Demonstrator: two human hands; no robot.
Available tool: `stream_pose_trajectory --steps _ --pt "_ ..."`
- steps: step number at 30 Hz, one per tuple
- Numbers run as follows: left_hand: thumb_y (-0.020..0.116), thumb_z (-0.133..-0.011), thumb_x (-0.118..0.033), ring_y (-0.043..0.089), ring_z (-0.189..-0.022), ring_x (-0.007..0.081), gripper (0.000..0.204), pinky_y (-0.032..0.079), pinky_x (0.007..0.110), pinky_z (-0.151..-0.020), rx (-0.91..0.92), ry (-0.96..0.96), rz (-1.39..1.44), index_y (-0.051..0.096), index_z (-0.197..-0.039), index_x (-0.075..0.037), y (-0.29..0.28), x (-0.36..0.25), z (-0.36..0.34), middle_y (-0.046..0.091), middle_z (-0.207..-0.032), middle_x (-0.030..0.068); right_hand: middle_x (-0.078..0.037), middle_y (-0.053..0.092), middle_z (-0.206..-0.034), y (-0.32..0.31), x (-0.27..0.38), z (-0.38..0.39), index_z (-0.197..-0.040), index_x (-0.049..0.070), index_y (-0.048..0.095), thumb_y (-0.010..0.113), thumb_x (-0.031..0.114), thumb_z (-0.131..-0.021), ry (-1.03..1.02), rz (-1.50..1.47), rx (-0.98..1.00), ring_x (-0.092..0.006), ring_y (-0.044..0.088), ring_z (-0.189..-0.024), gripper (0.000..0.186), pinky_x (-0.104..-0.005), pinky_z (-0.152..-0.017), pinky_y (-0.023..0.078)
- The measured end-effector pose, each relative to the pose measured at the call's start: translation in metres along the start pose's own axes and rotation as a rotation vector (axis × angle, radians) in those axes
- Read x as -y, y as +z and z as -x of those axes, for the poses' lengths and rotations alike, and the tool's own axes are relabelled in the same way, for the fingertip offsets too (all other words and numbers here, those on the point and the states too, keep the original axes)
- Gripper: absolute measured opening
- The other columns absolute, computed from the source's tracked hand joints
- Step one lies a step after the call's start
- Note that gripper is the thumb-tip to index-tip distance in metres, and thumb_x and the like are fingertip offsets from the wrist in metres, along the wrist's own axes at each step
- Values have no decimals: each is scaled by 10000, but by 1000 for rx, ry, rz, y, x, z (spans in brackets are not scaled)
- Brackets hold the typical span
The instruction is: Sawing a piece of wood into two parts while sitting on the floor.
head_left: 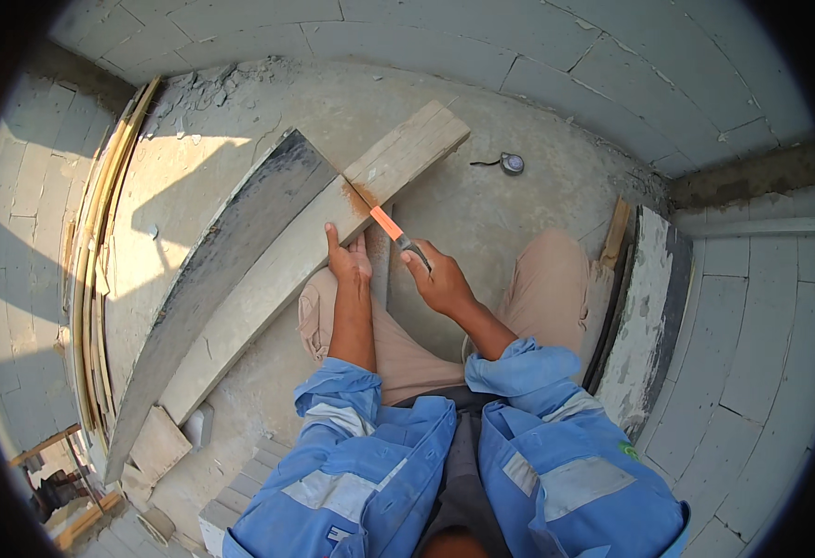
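1. The right hand (440,281) is closed around the handle of a saw (388,224), its forearm angling up and left.
2. The saw's blade crosses a pale beam (263,279) near its upper end – reddish sawdust (353,197) lies beside it.
3. The left hand (349,261) is against the beam's near edge, thumb up, palm partly showing; I cannot tell whether its fingers clasp it.
4. Both forearms emerge from 2 rolled blue sleeves (338,389).
5. A tape measure (512,164) rests on the dusty concrete floor (556,197) – grey block walls (407,39) stand around.
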State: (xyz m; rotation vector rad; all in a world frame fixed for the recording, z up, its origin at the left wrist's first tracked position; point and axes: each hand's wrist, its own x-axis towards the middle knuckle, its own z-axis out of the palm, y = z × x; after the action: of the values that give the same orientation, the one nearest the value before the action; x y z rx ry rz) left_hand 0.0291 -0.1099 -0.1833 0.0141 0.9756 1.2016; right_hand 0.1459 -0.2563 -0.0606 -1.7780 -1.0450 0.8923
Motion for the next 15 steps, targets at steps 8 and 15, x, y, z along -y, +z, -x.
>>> stream_pose_trajectory --steps 8,15 --pt "735 -895 -366 510 -1270 292 682 402 401 -1138 1 26 -51 436 -1396 -13 4 1 6 511 -1374 131 -264 662 -827 -16 -7 43 -1277 44 553 560 323 -995 -47 -4 -31 -449 665 -779 396 -445 -679 517" --pt "758 -881 -337 512 -1269 294 697 397 403 -1143 24 -20 -27 432 -1396 2 2 8 0 507 -1380 137 -229 641 -797 4 -7 -22 -1241 25 561 536 335 -1013 -41 -11 -24 -344 646 -691 386 -399 -652 485"
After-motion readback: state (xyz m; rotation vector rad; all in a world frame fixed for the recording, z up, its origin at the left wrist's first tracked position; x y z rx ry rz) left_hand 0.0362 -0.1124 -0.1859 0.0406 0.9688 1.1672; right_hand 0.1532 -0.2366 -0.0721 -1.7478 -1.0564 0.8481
